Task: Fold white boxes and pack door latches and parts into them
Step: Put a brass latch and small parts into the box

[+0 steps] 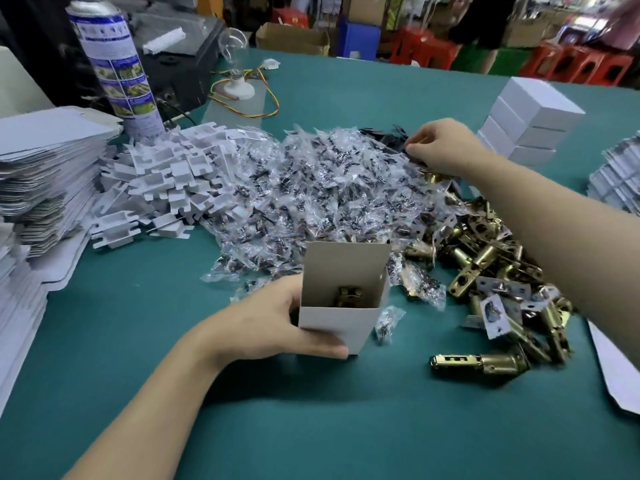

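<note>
My left hand (pixel 273 323) grips an upright open white box (pixel 341 323) on the green table, thumb across its front wall. A brass door latch (pixel 348 295) stands inside the box. My right hand (pixel 440 147) reaches to the far side of the parts heap, and its curled fingertips pinch a dark flat part (pixel 403 147) there. A big pile of clear screw bags (pixel 311 195) fills the table's middle. Loose brass latches (pixel 491 271) lie heaped to the right of the box, one latch (pixel 479 363) apart at the front.
Stacks of flat white box blanks (pixel 48 168) rise at the left, with white card inserts (pixel 166 181) beside them. A spray can (pixel 114 64) stands behind. Closed white boxes (pixel 533 123) are stacked at the far right. More blanks (pixel 620 181) and a white sheet (pixel 620 368) lie at the right edge.
</note>
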`<state>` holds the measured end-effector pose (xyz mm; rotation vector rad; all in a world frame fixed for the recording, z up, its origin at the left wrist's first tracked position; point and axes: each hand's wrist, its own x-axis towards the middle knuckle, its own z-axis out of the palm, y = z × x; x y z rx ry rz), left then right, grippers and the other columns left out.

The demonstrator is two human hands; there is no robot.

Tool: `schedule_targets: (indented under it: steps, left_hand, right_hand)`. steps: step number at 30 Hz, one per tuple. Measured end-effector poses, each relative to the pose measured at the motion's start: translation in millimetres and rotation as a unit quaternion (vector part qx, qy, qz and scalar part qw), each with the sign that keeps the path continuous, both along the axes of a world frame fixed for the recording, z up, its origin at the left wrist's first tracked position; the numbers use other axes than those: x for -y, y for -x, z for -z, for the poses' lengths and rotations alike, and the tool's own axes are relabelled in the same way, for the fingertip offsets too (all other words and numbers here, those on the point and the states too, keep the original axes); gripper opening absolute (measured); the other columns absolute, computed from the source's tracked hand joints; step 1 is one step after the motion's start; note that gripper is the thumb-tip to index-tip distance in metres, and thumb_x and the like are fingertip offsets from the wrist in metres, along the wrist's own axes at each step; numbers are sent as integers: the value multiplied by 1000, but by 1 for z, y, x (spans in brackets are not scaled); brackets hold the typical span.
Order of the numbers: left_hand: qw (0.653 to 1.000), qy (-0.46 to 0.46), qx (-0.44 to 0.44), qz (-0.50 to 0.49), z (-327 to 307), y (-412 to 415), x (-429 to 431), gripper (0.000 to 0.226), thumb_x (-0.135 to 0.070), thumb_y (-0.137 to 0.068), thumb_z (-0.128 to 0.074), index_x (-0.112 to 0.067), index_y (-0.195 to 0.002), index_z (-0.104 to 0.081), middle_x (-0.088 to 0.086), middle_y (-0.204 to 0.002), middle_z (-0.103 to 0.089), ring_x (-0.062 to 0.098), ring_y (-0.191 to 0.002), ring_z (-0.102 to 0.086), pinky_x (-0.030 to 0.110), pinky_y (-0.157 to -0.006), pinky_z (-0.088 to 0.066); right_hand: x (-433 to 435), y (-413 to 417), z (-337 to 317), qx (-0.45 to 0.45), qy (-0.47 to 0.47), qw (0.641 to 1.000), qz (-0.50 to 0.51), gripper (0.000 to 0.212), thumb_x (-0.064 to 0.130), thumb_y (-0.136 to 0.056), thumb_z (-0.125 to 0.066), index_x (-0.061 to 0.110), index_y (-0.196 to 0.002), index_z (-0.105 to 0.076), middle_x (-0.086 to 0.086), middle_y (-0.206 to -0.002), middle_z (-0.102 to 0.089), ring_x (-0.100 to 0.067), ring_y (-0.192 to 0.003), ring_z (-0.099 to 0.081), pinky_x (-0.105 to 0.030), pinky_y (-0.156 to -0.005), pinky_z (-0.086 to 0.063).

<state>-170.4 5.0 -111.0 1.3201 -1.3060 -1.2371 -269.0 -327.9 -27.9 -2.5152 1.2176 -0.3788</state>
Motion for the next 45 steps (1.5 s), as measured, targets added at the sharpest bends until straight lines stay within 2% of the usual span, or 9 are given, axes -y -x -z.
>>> schedule_targets:
  steps: [6, 12, 16, 19, 23, 26, 35, 43, 45]
  left_hand:
    - [1000, 8, -3, 18, 0, -1, 2, 33, -6, -82, -83, -23, -106, -67, -16, -101, -69, 1, -94, -64, 18, -85, -53]
    - [1000, 10, -4, 23, -2, -1, 3, 32, -7, -83, -83, -16, -108, -65, -11, -103, -67, 2, -95, -63, 19, -87, -53]
    - [1000, 10, -1, 25, -3, -2, 2, 33, -6, -82, -83, -16, -107, -65, -13, -101, -67, 0, -94, -63, 17, -85, -52]
    - [1000, 9, -5, 30, -3, -2, 3, 34, -3, -83, -83, -22, -105, -66, -19, -98, -67, -2, -92, -63, 14, -83, -51]
    - [999, 7, -1, 34, -3, -3, 3, 31, -7, -83, -84, -26, -101, -68, -21, -98, -67, -3, -92, -64, 14, -82, -50]
    - [999, 5, 4, 37, -3, -3, 4, 30, -12, -83, -85, -26, -104, -69, -17, -99, -68, -2, -94, -64, 17, -84, -51]
    - [999, -1, 0, 44, -1, -4, 4, 32, -13, -84, -84, -21, -109, -67, -9, -102, -70, 2, -95, -64, 19, -86, -53]
    - [999, -1, 6, 45, -3, -4, 3, 32, -10, -84, -84, -19, -109, -66, -12, -102, -68, 3, -94, -63, 20, -86, -52]
    - [999, -2, 6, 43, -3, -3, 4, 33, -10, -84, -85, -20, -110, -66, -12, -102, -69, 2, -95, -63, 19, -86, -52]
  right_hand:
    - [-10, -41, 17, -39, -25, 994, -95, 30, 37, -99, -67, 14, -116, -71, -2, -108, -71, -19, -94, -65, -29, -79, -47]
    - [6, -44, 20, 17, -4, 999, -34, 26, 11, -98, -51, 16, -111, -73, -7, -113, -72, -16, -75, -61, -26, -61, -47]
    - [21, -41, 24, -65, 1, 998, -8, 42, 8, -102, -42, 10, -139, -61, -16, -139, -61, -17, -80, -58, -28, -68, -47]
    - [25, -43, 29, -151, -38, 988, -25, 44, 5, -106, -37, 2, -147, -51, -20, -153, -49, -28, -117, -58, -32, -92, -48]
    - [33, -42, 27, -135, -18, 990, -16, 48, -9, -96, -38, 2, -138, -60, -19, -137, -58, -28, -85, -62, -32, -61, -49]
    - [41, -39, 29, -125, 27, 992, -18, 51, -12, -93, -41, 8, -134, -65, -18, -137, -62, -34, -110, -61, -37, -84, -54]
    - [55, -33, 41, -31, 34, 999, 24, 55, -16, -88, -53, 18, -129, -67, -20, -124, -65, -35, -99, -64, -39, -82, -56]
    - [48, -39, 31, -136, 46, 989, -41, 67, -17, -91, -41, 16, -149, -53, -20, -142, -58, -35, -99, -59, -35, -71, -50]
    - [46, -39, 32, -124, 49, 990, -41, 56, -11, -94, -45, 12, -144, -58, -18, -139, -60, -36, -111, -60, -37, -85, -52]
